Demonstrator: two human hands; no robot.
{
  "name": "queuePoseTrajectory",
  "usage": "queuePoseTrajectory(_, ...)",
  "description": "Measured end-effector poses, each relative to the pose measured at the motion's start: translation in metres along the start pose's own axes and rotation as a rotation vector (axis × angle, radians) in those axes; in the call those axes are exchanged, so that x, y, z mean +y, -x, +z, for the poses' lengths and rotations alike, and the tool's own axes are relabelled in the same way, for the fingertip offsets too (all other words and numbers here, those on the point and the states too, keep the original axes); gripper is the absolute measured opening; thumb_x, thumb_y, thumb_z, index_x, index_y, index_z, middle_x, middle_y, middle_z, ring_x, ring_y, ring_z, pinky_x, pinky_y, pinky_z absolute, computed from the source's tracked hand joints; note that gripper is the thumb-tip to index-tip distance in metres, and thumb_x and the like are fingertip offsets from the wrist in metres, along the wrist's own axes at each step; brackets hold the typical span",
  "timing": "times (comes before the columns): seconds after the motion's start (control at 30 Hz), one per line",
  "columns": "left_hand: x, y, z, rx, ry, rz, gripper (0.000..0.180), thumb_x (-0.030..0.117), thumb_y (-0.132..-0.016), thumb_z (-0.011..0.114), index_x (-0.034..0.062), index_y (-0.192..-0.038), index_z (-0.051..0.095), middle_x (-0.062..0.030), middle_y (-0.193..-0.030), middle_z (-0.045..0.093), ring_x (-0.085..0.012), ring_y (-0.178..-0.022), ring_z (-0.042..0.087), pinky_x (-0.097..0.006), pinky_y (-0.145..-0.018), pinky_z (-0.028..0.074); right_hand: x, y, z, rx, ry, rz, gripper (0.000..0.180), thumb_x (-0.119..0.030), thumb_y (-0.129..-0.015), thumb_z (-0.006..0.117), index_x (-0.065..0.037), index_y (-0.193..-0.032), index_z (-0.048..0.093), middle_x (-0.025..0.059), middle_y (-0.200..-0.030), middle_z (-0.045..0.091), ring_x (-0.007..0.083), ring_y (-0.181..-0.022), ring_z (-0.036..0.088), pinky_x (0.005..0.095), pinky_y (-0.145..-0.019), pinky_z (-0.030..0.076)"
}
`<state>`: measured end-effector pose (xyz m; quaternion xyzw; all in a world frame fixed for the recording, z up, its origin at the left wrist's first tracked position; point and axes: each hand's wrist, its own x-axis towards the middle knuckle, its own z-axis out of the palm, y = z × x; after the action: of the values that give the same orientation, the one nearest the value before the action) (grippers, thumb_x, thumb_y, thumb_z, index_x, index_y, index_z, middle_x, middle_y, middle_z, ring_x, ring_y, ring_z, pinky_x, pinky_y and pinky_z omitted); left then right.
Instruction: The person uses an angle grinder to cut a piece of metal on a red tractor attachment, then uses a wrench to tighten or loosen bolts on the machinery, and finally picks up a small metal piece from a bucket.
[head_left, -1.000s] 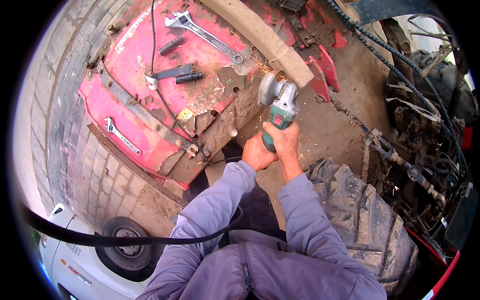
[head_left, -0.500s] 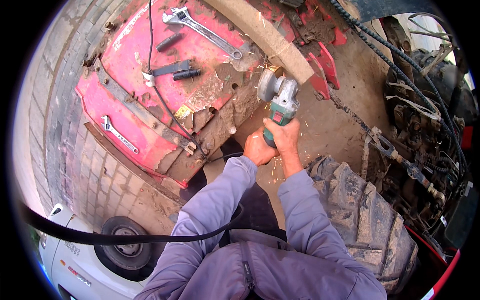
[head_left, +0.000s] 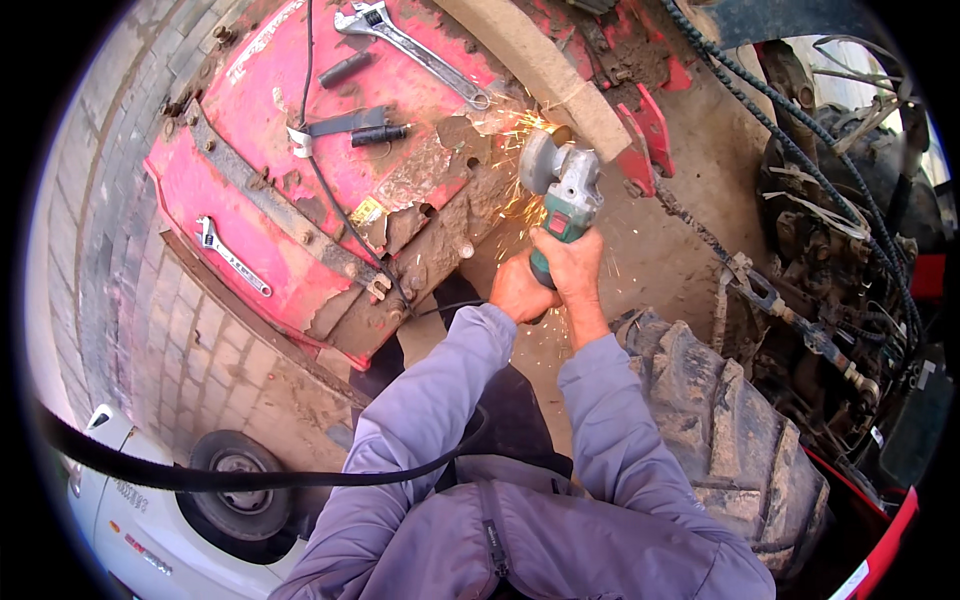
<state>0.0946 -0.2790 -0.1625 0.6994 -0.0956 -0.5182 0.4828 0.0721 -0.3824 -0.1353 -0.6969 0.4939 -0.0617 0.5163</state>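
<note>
Both my hands grip a green and grey angle grinder (head_left: 566, 215). My left hand (head_left: 520, 288) is wrapped round the rear of its body, and my right hand (head_left: 572, 262) closes over the body just behind the metal head. The grinder's disc and guard (head_left: 540, 160) are at the muddy edge of a red metal machine cover (head_left: 330, 200), beside a long tan curved bar (head_left: 545, 75). Orange sparks spray from the disc to the left and downward. The exact contact point is hidden behind the guard.
On the red cover lie a large adjustable wrench (head_left: 420, 55), a smaller one (head_left: 232, 258), black cylindrical pieces (head_left: 345, 70) and a black cable (head_left: 322, 185). A muddy lugged tyre (head_left: 715, 420) stands right. Hoses (head_left: 790, 105) hang at upper right; a white vehicle (head_left: 130, 510) is lower left.
The sparks have grown much thicker and brighter around the disc. My view has shifted slightly, and both hands keep their hold on the grinder.
</note>
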Motion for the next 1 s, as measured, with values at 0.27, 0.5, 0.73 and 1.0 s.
queuePoseTrajectory(0.27, 0.008, 0.006, -0.009, -0.171, 0.164, 0.006, 0.042, 0.012, -0.055, 0.078, 0.0011, -0.093, 0.062, -0.0096, -0.081, 0.068, -0.0198, -0.076, 0.066, -0.033, -0.071, 0.052, -0.009, 0.005, 0.003, 0.077, 0.156, -0.088, 0.036, -0.013, -0.067, 0.081, 0.000, -0.094, 0.060, 0.0045, -0.083, 0.063, 0.0119, -0.072, 0.057, 0.0303, -0.065, 0.049)
queuePoseTrajectory(0.5, -0.008, 0.006, -0.002, -0.213, 0.317, 0.030, 0.034, 0.006, -0.057, 0.076, 0.0002, -0.088, 0.063, -0.0056, -0.080, 0.067, -0.0165, -0.074, 0.064, -0.032, -0.067, 0.052, -0.015, 0.012, 0.007, 0.094, 0.202, -0.078, 0.042, -0.015, -0.067, 0.082, 0.001, -0.097, 0.059, 0.0070, -0.085, 0.064, 0.0142, -0.073, 0.059, 0.0319, -0.066, 0.050)
queuePoseTrajectory(0.73, 0.005, 0.009, -0.001, -0.262, 0.436, 0.034, 0.031, 0.005, -0.058, 0.076, -0.0006, -0.086, 0.064, -0.0054, -0.077, 0.066, -0.0138, -0.067, 0.062, -0.031, -0.058, 0.051, -0.027, 0.014, 0.001, 0.119, 0.262, -0.056, 0.044, -0.016, -0.066, 0.083, 0.002, -0.098, 0.059, 0.0083, -0.085, 0.065, 0.0148, -0.074, 0.060, 0.0322, -0.067, 0.051)
queuePoseTrajectory(1.0, 0.005, 0.003, -0.003, -0.329, 0.457, 0.026, 0.033, 0.003, -0.057, 0.075, -0.0010, -0.089, 0.065, -0.0055, -0.078, 0.066, -0.0143, -0.071, 0.062, -0.030, -0.062, 0.051, -0.029, 0.010, -0.001, 0.108, 0.309, -0.089, 0.043, -0.015, -0.066, 0.083, 0.002, -0.098, 0.059, 0.0086, -0.084, 0.064, 0.0148, -0.073, 0.060, 0.0325, -0.066, 0.051)
